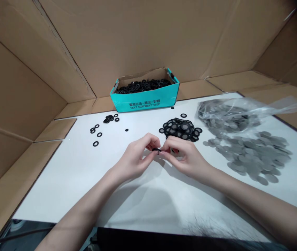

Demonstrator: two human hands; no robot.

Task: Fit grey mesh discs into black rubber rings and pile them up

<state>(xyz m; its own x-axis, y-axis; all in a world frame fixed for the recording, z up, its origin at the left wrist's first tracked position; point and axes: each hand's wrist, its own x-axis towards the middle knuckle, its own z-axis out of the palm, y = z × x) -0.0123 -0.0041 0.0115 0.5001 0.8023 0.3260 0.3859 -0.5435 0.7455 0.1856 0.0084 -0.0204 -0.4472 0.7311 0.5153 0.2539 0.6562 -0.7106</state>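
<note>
My left hand and right hand pinch one ring between them, just below frame centre. Risk noted: uneven pressure could spring it loose into the pile, right of centre.

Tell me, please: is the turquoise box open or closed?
Open: no lid covers the turquoise box, and many black rings show inside.
</note>
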